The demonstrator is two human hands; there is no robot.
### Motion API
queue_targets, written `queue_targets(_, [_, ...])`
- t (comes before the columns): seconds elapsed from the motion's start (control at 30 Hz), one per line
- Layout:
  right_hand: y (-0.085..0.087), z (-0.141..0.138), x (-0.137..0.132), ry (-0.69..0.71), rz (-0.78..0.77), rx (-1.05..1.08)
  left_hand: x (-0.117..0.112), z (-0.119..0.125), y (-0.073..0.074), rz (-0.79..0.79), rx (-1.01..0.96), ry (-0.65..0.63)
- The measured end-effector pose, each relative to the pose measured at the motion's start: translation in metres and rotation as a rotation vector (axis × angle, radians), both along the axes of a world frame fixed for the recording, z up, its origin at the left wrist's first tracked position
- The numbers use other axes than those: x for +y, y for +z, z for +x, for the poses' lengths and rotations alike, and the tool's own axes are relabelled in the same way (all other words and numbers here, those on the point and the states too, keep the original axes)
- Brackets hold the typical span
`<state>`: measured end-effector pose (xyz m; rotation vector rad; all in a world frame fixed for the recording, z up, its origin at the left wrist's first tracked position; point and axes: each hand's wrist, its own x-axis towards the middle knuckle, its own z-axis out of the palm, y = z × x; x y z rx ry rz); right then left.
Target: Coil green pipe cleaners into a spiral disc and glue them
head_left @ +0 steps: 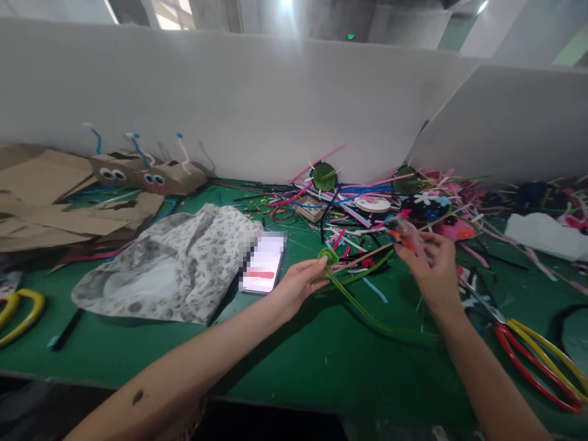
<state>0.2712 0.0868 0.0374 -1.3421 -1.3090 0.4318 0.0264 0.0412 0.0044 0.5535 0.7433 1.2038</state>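
We reach both bare forearms forward; our left hand (301, 283) pinches with fingertips, our right hand (429, 266) curls closed.

Left hand (301, 283) pinches green pipe-cleaner coil (327, 256); right hand (432, 266) grips small orange tool (400, 231) over green table (294, 361).

Green worktop (321, 361) backed by a white partition board (220, 104) along its far edge | a second white board (519, 122) angles in at the far right corner | above the boards, a bright ceiling lamp (285, 5) flares at centre, a small green sign (351, 37) glows beside it | worktop's near edge falls into shadow
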Motion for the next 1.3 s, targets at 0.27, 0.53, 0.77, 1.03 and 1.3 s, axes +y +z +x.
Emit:
queue_targets(0.27, [-0.026, -0.015, -0.007, -0.063, 0.240, -0.467, 0.003, -0.001, -0.002, 0.003, 0.039, -0.009])
queue_targets(0.53, [-0.015, -0.018, -0.013, -0.044, 0.494, -0.609, 0.003, -0.001, -0.004, 0.015, 0.059, -0.022])
queue_targets(0.77, [-0.012, -0.018, -0.020, -0.022, 0.659, -0.688, 0.004, -0.001, -0.005, 0.020, 0.044, -0.017])
queue_targets(1.03, [-0.015, -0.023, -0.026, -0.114, 0.686, -0.798, 0.006, -0.002, -0.010, 0.007, 0.010, -0.002])
queue_targets(1.3, [-0.017, -0.023, -0.029, -0.175, 0.686, -0.881, 0.006, -0.002, -0.010, 0.004, 0.005, -0.009])
